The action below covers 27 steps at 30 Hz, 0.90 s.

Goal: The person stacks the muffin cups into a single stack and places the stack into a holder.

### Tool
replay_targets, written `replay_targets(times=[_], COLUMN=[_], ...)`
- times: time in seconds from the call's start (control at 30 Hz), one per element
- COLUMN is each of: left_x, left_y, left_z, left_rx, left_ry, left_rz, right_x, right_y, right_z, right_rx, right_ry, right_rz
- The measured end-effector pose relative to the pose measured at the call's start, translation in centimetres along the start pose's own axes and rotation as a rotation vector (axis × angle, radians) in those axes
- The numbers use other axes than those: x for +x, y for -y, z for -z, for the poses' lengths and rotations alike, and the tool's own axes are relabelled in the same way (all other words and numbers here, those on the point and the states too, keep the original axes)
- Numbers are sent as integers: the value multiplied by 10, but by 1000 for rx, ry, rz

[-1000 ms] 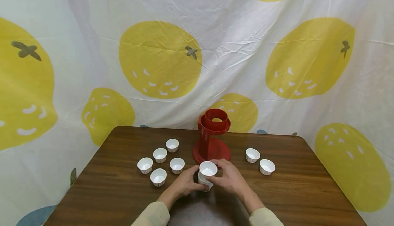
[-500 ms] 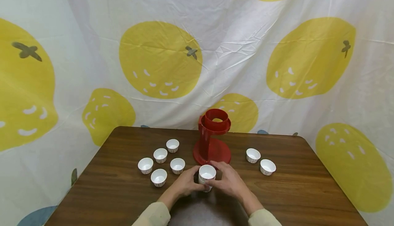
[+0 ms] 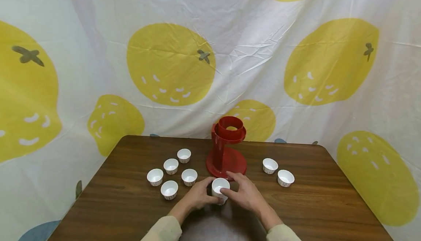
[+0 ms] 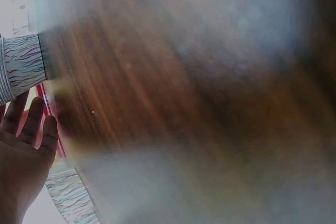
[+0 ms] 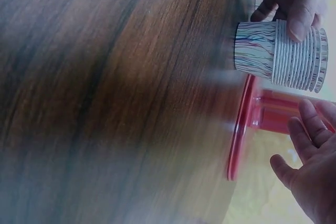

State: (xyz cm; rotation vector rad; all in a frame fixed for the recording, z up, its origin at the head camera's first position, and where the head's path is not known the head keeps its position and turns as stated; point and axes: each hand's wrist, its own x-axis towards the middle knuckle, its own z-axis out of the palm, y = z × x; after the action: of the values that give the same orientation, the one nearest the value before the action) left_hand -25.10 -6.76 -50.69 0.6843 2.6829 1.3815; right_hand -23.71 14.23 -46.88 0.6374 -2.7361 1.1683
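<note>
Seven loose cups (image 3: 169,190) stand mouth up on the table (image 3: 312,204), five on the left and two on the right, mostly spaced apart, presumably so each can be lifted alone. Between the groups, at the near middle, an upright stack (image 5: 278,59) shows many nested rims; tall and narrow, it probably needs the left hand (image 3: 198,193), which pinches it between thumb and fingers. The right hand (image 3: 241,192) has hold of nothing, its fingers spread along the right side, likely as a guard against tipping; whether its thumb touches the top rim, I cannot tell. A red stand (image 3: 218,157) is just beyond, perhaps set far to leave working room.
</note>
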Motion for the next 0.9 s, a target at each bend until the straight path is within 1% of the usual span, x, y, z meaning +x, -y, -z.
replay_targets(times=[0.3, 0.57, 0.7, 0.9], left_x=[1, 1, 0, 2], left_y=[0, 1, 1, 1], left_z=[0, 0, 0, 0], left_rx=[-6, 5, 4, 15], left_ry=[13, 23, 23, 21], left_rz=[-9, 18, 10, -3], right_x=[-1, -3, -5, -7], right_y=[-3, -7, -12, -19], right_z=[2, 5, 9, 19], right_rx=[25, 42, 47, 42], right_ry=[-36, -77, -88, -127], right_rz=[-22, -65, -93, -120])
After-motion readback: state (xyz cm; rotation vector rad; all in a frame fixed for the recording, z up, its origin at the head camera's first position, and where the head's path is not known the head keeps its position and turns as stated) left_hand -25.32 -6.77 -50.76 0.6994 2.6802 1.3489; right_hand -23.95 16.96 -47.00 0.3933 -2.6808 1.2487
